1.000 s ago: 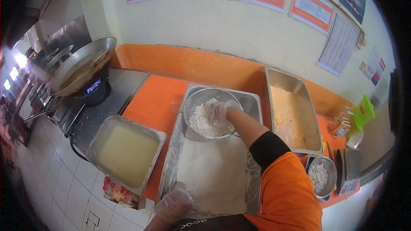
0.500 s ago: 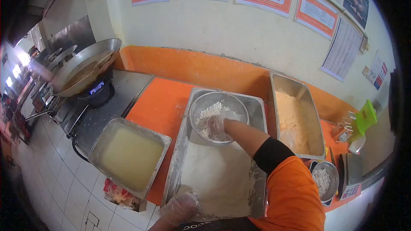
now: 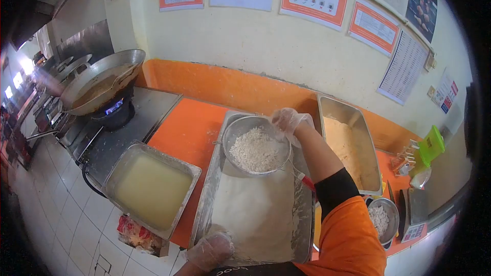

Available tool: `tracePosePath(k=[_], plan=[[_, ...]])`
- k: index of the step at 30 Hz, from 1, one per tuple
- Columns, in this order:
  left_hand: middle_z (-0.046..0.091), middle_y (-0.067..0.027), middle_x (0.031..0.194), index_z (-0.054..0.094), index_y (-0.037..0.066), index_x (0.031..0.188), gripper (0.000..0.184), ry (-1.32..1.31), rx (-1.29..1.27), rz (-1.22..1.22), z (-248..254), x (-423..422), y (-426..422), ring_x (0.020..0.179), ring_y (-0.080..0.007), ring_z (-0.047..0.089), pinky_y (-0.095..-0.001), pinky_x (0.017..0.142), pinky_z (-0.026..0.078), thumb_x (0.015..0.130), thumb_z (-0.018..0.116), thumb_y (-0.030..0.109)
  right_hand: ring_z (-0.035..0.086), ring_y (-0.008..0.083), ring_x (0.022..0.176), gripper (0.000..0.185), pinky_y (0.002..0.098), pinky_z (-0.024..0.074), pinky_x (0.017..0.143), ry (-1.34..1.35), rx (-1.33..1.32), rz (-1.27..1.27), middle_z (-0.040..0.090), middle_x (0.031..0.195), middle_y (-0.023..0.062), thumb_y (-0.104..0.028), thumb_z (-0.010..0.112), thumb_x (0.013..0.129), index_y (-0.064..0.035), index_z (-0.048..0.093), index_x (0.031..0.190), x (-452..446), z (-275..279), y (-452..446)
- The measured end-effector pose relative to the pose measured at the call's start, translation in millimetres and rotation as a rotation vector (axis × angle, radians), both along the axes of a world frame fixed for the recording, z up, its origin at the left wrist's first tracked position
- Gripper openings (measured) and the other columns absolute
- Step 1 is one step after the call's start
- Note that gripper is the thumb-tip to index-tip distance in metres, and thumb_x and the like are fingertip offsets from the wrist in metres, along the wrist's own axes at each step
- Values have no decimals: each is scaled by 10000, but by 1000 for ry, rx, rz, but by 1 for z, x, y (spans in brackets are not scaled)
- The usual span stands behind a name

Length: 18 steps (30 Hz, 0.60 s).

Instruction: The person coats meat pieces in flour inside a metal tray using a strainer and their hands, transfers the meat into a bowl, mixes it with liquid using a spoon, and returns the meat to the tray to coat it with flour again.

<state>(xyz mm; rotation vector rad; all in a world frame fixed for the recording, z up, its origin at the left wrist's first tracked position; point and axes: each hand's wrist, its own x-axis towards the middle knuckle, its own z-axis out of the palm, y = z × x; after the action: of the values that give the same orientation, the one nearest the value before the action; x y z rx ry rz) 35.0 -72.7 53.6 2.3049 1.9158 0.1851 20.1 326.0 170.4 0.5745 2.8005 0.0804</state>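
A round mesh sieve (image 3: pixel 231 159) with a red handle (image 3: pixel 308 183) rests across the far end of a metal tray (image 3: pixel 203 225). Small pale, floury crumbs (image 3: pixel 255 151) lie in it. My right hand (image 3: pixel 292 121), in a clear plastic glove, is closed at the sieve's far right rim, its fingertips partly hidden. White flour (image 3: pixel 255 204) covers the tray's bottom below. My left hand (image 3: pixel 210 248), also gloved, is curled at the tray's near left corner. Whatever its fingers hold, if anything, is hidden.
Left stands a pan of yellowish liquid (image 3: pixel 151 184); beyond it, a large wok (image 3: pixel 76 84) sits over a lit burner. A deep pan of orange-tinted powder (image 3: pixel 340 143), a bowl of white pieces (image 3: pixel 379 220) and a scale (image 3: pixel 414 214) are on the right.
My right hand has come up out of the crumbs to the sieve's far right rim, uncovering the crumbs and red handle. My left hand stays at the tray corner.
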Motion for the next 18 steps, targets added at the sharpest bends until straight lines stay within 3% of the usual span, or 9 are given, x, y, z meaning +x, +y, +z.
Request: tracePosePath(k=[1,4,7,10,13,16,18], plan=[[526,-125,672,557,33,693,72,34,-11,-11,-6,0,0,624,-240,550,-370,554,448,685,499,75,508,200,1029,323,335,435,820,-207,199,50,515,1147,38,-290,468,785,-121,562,1044,7,15,-20],[552,-135,702,583,29,661,61,-154,-53,137,23,0,0,695,-273,575,-372,614,474,630,532,38,587,219,847,199,355,481,648,-177,94,62,600,967,83,-190,503,757,-95,621,886,14,-41,-13],[552,-134,704,581,37,659,58,-135,-58,93,18,-2,1,697,-272,575,-377,604,474,636,531,54,591,227,871,204,347,495,659,-112,165,167,610,950,78,-161,467,774,-101,635,874,17,-81,-25],[549,-129,700,574,42,649,53,-160,41,-24,9,-8,2,683,-267,570,-377,593,473,641,527,67,592,225,879,231,344,490,679,-168,339,225,619,934,67,-176,448,788,-101,635,902,0,-70,-7],[540,-116,687,567,50,653,56,-116,81,50,8,0,-3,664,-256,559,-372,584,468,655,519,78,597,228,862,235,330,487,683,-16,274,26,624,908,75,-208,457,789,-93,638,885,14,-21,-23],[511,-87,656,555,52,707,76,-13,14,13,-4,0,-2,631,-224,532,-347,572,454,702,497,102,602,226,827,235,327,481,686,-4,252,1,627,865,82,-207,449,797,-79,638,852,23,-3,-45],[531,-105,674,564,51,660,62,-75,46,66,5,3,-5,652,-246,551,-362,576,465,669,511,81,601,228,787,217,337,476,672,54,173,-5,625,831,86,-202,461,790,-92,641,839,14,-48,-24]])
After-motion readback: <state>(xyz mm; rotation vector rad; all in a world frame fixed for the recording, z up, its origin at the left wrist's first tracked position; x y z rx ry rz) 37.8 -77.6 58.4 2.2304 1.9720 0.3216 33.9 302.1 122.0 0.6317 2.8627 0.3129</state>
